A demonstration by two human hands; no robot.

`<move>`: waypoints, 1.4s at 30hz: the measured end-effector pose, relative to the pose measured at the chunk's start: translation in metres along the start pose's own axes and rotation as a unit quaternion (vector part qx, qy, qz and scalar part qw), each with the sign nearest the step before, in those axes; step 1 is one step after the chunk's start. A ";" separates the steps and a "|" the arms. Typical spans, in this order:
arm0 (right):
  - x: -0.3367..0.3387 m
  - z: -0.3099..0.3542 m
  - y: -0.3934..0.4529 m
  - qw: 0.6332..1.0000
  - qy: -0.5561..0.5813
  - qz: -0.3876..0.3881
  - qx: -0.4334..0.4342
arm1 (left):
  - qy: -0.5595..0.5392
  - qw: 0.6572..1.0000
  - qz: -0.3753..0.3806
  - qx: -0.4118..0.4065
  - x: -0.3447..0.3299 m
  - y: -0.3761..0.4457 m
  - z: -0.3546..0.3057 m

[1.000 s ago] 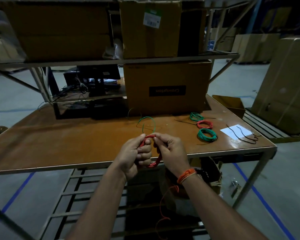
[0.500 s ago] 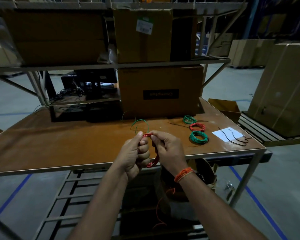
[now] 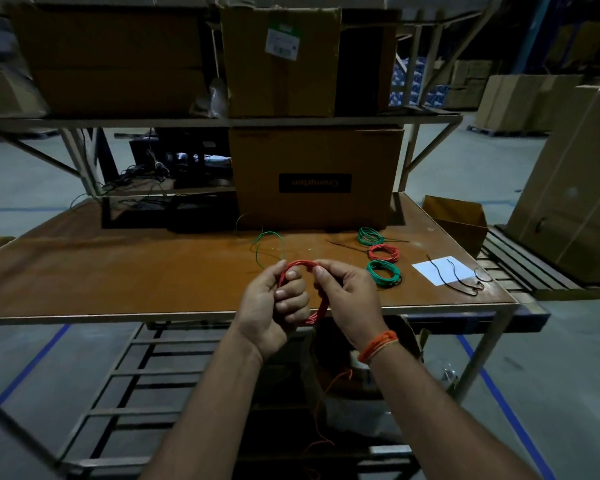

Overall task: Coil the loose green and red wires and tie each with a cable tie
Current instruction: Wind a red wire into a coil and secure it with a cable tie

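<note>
Head view: both hands hold a half-wound red coil just above the bench's near edge. The left hand has its fingers clenched round the coil's left side; the right hand pinches the top and right side. A loose red tail hangs from the coil below the bench, so this winding looks unfinished and untied.

Three finished-looking coils lie close together on the right of the bench: a green coil at the back, a red coil and a nearer green coil. A loose green wire lies just beyond the hands, not yet coiled. Black cable ties lie on and beside a white paper near the right edge.

The bench is bare to the left, with room to work. The big box blocks the back, and the ties sit near the right corner, where they could likely be knocked off.
</note>
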State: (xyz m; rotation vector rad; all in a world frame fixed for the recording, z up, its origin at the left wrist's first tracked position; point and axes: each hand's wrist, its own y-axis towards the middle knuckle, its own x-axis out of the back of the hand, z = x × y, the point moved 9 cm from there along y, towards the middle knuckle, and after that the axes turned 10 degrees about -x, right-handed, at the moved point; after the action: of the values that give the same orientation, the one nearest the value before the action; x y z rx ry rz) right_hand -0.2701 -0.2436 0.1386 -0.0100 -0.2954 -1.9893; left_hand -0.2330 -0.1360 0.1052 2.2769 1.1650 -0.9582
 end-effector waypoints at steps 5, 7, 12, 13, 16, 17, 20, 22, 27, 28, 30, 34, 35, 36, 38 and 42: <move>0.005 0.004 -0.006 0.999 -0.007 0.005 0.033 | 0.025 1.000 0.015 -0.003 -0.005 -0.005 0.007; 0.004 0.002 -0.008 0.999 -0.010 0.014 0.033 | 0.057 0.998 0.014 -0.012 -0.002 -0.005 0.006; 0.002 0.001 -0.004 0.999 -0.012 0.027 0.042 | 0.113 0.993 0.014 -0.037 -0.002 -0.002 0.000; 0.001 0.000 -0.002 0.999 -0.009 0.029 0.039 | 0.108 0.993 0.013 -0.035 0.000 -0.001 -0.001; -0.003 -0.001 0.002 0.999 -0.003 0.032 0.031 | 0.077 0.997 0.020 -0.023 0.000 0.000 -0.004; -0.004 -0.002 0.003 0.999 0.002 0.034 0.028 | 0.071 0.997 0.022 -0.020 0.001 0.001 -0.005; -0.008 -0.003 0.005 0.999 0.017 0.043 0.020 | 0.076 0.996 0.028 -0.024 0.003 0.001 -0.009; -0.011 -0.004 0.006 0.999 0.019 0.047 0.018 | 0.095 0.995 0.019 -0.037 0.006 0.001 -0.013; -0.021 -0.014 0.007 0.997 0.025 0.071 -0.016 | 0.127 0.991 -0.018 -0.049 0.020 0.000 -0.017; -0.022 -0.016 0.008 0.996 0.038 0.077 -0.025 | 0.129 0.990 -0.025 -0.047 0.023 -0.002 -0.017; -0.024 -0.018 0.007 0.993 0.067 0.084 -0.039 | 0.127 0.990 -0.034 -0.043 0.026 -0.005 -0.017; -0.023 -0.016 0.003 0.996 0.069 0.052 -0.026 | 0.116 0.992 -0.044 -0.032 0.030 -0.009 -0.015; -0.022 -0.015 0.002 0.998 0.055 0.038 -0.015 | 0.109 0.993 -0.047 -0.028 0.031 -0.010 -0.014; -0.022 -0.014 0.001 0.999 0.043 0.025 -0.006 | 0.096 0.994 -0.050 -0.024 0.031 -0.011 -0.013; -0.022 -0.015 0.000 1.000 0.030 0.002 0.005 | 0.049 0.997 -0.050 -0.016 0.031 -0.013 -0.009; -0.023 -0.017 -0.002 0.999 0.027 -0.013 0.018 | -0.010 0.999 -0.037 -0.006 0.030 -0.016 -0.004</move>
State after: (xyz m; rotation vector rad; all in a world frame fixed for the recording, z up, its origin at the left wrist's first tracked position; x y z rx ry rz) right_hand -0.2597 -0.2260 0.1189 0.0705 -0.2982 -2.0066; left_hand -0.2316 -0.1078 0.0852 2.2237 1.2515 -0.9960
